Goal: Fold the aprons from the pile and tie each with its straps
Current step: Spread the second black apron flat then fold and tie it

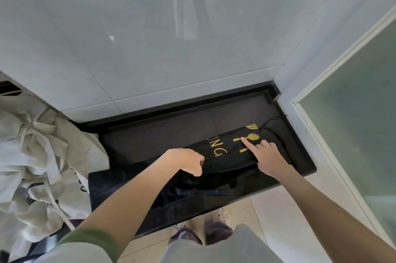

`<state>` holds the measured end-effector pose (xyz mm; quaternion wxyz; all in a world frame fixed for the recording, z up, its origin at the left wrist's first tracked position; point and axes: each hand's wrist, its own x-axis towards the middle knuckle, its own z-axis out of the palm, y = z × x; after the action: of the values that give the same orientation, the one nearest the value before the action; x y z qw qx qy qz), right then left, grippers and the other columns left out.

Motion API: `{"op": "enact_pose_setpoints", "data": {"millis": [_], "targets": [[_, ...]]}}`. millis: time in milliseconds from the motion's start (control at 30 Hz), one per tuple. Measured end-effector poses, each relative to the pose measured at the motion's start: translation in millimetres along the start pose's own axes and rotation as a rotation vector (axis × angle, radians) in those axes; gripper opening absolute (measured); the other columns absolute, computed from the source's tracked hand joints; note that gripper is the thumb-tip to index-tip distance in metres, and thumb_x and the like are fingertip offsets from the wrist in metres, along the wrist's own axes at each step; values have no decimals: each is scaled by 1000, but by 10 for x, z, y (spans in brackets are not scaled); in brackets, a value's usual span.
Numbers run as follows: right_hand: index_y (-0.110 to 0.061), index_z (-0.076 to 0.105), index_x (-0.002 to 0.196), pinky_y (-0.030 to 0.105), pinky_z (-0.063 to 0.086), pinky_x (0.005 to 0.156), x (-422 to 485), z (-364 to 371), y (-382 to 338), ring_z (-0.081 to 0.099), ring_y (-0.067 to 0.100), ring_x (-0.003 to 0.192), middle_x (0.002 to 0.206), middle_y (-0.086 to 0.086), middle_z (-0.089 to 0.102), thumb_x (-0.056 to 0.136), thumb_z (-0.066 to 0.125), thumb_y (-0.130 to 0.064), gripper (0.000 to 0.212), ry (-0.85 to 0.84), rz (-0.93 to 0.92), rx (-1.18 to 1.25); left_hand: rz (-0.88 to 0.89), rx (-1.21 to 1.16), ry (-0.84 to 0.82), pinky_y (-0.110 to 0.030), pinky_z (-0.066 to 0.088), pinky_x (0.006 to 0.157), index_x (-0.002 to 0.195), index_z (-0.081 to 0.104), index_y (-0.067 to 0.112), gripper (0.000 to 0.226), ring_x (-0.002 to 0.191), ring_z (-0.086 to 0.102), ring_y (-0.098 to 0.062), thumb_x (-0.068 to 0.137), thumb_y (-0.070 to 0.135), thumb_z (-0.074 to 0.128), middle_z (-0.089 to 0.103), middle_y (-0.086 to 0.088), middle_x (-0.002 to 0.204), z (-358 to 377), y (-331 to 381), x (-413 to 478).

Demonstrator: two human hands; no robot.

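A black apron [227, 155] with yellow lettering lies folded into a long narrow strip on the dark counter [154, 138]. My right hand [265, 155] presses its straight index finger onto the yellow print, the other fingers curled. My left hand [188, 162] sits at the strip's left part with its fingers curled down onto the fabric. A thin black strap [272, 121] loops off the apron's far right end. More dark fabric and a strap [192, 192] trail toward the counter's front edge.
A pile of cream aprons [40, 159] with tangled straps fills the left side of the counter. A white tiled wall [171, 48] rises behind. A frosted glass door [353, 112] stands at the right. Below are my feet [205, 226] on pale floor tiles.
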<state>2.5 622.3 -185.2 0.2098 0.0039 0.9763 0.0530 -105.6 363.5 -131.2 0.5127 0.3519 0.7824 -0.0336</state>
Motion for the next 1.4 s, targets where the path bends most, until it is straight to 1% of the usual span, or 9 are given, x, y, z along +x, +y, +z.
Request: {"op": "enact_pose_setpoints", "data": {"millis": [100, 167, 267, 367, 700, 900, 1100, 1267, 1400], "targets": [[-29, 0, 154, 36, 33, 106, -51, 103, 2, 37, 22, 125, 135, 1, 45, 93, 50, -13, 81, -124, -48, 66, -14, -98, -66, -30, 43, 84, 120, 61, 14, 60, 91, 57, -20, 96, 61, 32, 60, -6, 102, 104, 13, 113], [-30, 10, 154, 36, 33, 108, -64, 126, 7, 37, 21, 126, 137, 1, 43, 92, 49, -11, 76, -142, -30, 152, 8, -39, 189, -35, 39, 98, 128, 56, 15, 61, 113, 53, -25, 98, 60, 29, 56, -9, 122, 211, -10, 196], [-25, 40, 142, 33, 36, 104, -59, 114, 10, 41, 21, 125, 133, 0, 48, 94, 47, -11, 51, 0, -38, 188, 18, 118, 637, -42, 26, 113, 147, 33, 25, 53, 138, 29, -27, 100, 48, 39, 31, -10, 149, 395, -49, 299], [-21, 54, 132, 29, 35, 104, -13, 117, -86, 45, 22, 127, 135, 2, 52, 98, 47, -21, 35, 193, -107, 222, 17, 153, 510, -49, -1, 118, 154, -2, 32, 71, 148, -7, -30, 99, 54, 36, -10, -8, 162, 578, -73, 450], [-29, -16, 147, 41, -5, 114, 195, 568, -325, -1, 23, 150, 162, 2, -3, 77, -24, -73, 83, -8, -38, 185, -29, 211, 550, -43, -16, 114, 150, -17, 35, 65, 146, -21, -23, 98, 61, 14, -23, -3, 159, 738, -230, 763], [-26, 2, 153, 47, 16, 114, 382, 413, -284, 21, 30, 146, 158, 10, 26, 97, 28, -45, 64, 71, 32, 242, -107, 145, 615, -45, -13, 116, 152, -14, 31, 77, 147, -18, -21, 94, 67, 21, -18, -1, 161, 445, -287, 881], [-20, 14, 153, 37, 8, 116, 388, 462, 43, 13, 28, 148, 160, 9, 18, 99, 7, -52, 63, 68, 147, 373, -210, -34, 757, -45, -6, 118, 154, -4, 23, 69, 149, -11, -25, 100, 56, 22, -10, -7, 162, 213, 75, 1064], [-9, 41, 144, 41, 34, 109, 327, 379, 255, 41, 30, 133, 144, 12, 46, 96, 56, -21, 52, 307, 533, 564, -135, 98, 705, -46, -6, 117, 149, -13, 28, 69, 149, -6, -28, 94, 64, 7, -8, -6, 162, 319, 201, 1279], [-5, 57, 122, 31, 43, 91, 315, 318, 470, 53, 26, 110, 119, 14, 58, 97, 54, -12, 27, 305, 688, 870, -125, 67, 766, -52, 22, 112, 149, 33, 22, 73, 141, 32, -33, 91, 64, 18, 32, -11, 155, 318, 194, 1327]]}}
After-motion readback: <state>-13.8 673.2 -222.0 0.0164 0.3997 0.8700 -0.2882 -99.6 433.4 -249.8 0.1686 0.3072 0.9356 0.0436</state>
